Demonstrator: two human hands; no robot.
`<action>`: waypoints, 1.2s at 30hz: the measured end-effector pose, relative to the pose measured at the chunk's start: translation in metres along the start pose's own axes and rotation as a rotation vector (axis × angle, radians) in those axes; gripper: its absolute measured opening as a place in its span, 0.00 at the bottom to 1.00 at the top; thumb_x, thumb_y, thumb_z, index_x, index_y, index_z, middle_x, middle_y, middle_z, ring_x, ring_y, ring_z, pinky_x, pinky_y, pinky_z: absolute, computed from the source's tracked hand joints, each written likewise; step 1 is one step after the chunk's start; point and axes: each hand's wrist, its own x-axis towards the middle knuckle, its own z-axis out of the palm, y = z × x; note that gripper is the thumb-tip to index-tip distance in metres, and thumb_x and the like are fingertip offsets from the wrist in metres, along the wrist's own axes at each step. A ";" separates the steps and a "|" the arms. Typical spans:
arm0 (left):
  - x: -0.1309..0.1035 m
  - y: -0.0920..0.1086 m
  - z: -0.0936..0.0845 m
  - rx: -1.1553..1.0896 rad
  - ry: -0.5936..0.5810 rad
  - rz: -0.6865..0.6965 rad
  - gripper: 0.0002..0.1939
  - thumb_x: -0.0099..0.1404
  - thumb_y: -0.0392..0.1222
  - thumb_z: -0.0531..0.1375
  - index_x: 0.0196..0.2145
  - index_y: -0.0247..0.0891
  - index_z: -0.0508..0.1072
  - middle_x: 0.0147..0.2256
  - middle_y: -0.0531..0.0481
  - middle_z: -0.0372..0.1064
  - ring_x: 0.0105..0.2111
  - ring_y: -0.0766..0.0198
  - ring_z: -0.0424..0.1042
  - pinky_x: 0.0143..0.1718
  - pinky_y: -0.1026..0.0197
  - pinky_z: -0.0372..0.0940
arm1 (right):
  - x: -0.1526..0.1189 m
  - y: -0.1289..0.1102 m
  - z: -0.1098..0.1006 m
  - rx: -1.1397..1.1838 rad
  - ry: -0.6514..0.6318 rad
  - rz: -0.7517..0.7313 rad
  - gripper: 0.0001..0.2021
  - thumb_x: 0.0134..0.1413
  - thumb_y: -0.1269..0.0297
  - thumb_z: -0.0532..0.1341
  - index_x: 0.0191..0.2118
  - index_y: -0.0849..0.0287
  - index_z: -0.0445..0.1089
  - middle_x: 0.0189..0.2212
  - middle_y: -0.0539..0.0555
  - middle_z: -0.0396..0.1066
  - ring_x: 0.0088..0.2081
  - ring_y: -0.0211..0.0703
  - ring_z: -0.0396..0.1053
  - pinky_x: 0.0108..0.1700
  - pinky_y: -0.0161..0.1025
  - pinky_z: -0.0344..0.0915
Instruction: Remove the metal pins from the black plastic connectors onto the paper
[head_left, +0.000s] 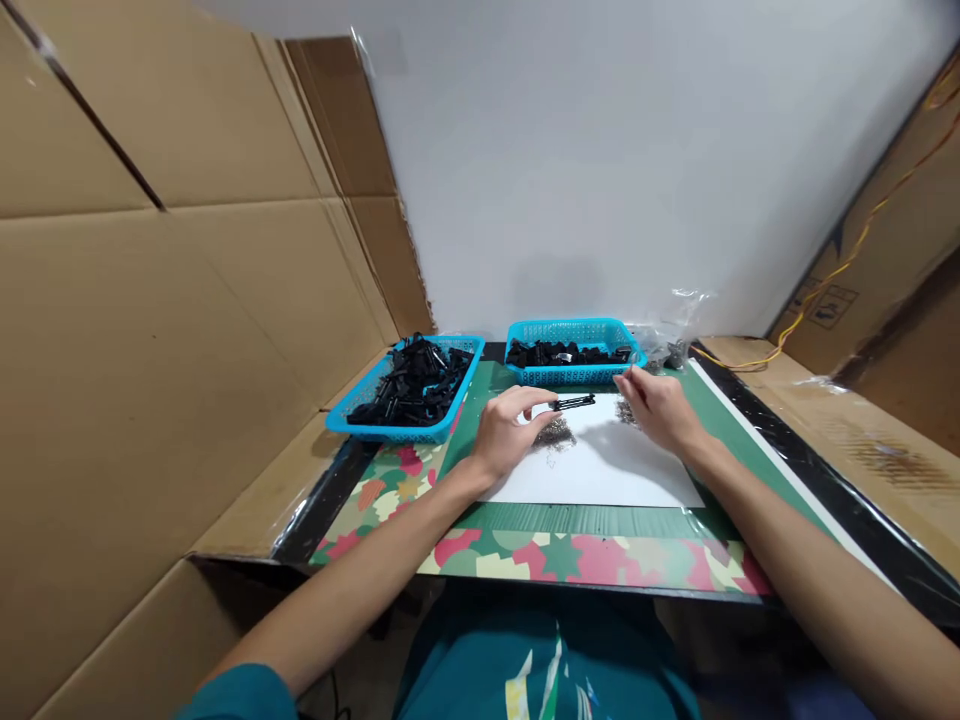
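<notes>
Facing a tabletop (817, 465) dressed in a green sheet (585, 518), with a patterned border (562, 560) of pink, green and cream along the near edge and near left corner, and black strips down the left and right edges. Backed by a plain pale wall (562, 150); flanked by tall cardboard (150, 350) on the left and more cardboard (915, 260) on the right, with a yellow cord (859, 240) trailing down to the far right corner.

Near the far left corner, a blue basket (397, 434) heaped with black parts (420, 380). Along the far edge, a second blue basket (577, 375) with more black pieces (566, 355), and just beside, to the right, a clear plastic bag (679, 330). In the middle, white paper (600, 480) bearing two small piles, a left pile (556, 434) and a right pile (626, 412), of tiny items too small to identify.

Above the left pile, pinching a slim black part (576, 402) between thumb and fingers with the left hand (510, 425). Beside the right pile, pressing thumb and fingertips together with the right hand (660, 400); anything between, too small to tell. Between the forearms, white paper showing, then the green strip and border; between the hands, a short gap; beyond, close by, the second basket's near wall.
</notes>
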 end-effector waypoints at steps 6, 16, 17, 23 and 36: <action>0.003 -0.001 -0.007 0.028 0.021 0.045 0.05 0.67 0.40 0.70 0.42 0.41 0.83 0.43 0.45 0.83 0.40 0.58 0.79 0.38 0.56 0.73 | -0.002 0.001 0.013 -0.129 -0.146 -0.058 0.18 0.74 0.55 0.47 0.30 0.52 0.58 0.22 0.52 0.67 0.23 0.44 0.61 0.31 0.40 0.50; 0.032 -0.013 -0.018 0.109 0.115 -0.081 0.10 0.68 0.44 0.69 0.45 0.41 0.83 0.40 0.48 0.81 0.29 0.63 0.71 0.36 0.59 0.70 | 0.000 -0.006 0.017 -0.229 -0.235 -0.084 0.18 0.76 0.57 0.47 0.33 0.55 0.63 0.24 0.55 0.72 0.26 0.45 0.67 0.32 0.39 0.48; 0.041 -0.017 -0.020 0.139 0.124 -0.118 0.10 0.67 0.43 0.69 0.45 0.40 0.83 0.38 0.49 0.81 0.29 0.63 0.71 0.36 0.59 0.69 | 0.000 -0.007 0.017 -0.233 -0.254 -0.085 0.18 0.76 0.57 0.47 0.33 0.55 0.63 0.24 0.54 0.72 0.25 0.44 0.67 0.31 0.39 0.47; 0.100 -0.035 -0.025 0.455 -0.009 -0.203 0.09 0.67 0.38 0.67 0.45 0.42 0.84 0.47 0.46 0.81 0.43 0.53 0.75 0.46 0.54 0.69 | 0.000 -0.013 0.019 -0.249 -0.303 -0.108 0.17 0.76 0.59 0.49 0.32 0.55 0.62 0.24 0.53 0.71 0.24 0.43 0.65 0.31 0.40 0.45; 0.087 -0.051 -0.043 0.443 -0.115 -0.199 0.13 0.70 0.36 0.59 0.45 0.40 0.84 0.46 0.47 0.82 0.42 0.58 0.77 0.51 0.56 0.70 | -0.004 -0.019 0.018 -0.217 -0.296 -0.153 0.19 0.76 0.57 0.47 0.30 0.54 0.60 0.23 0.53 0.69 0.23 0.44 0.63 0.30 0.41 0.44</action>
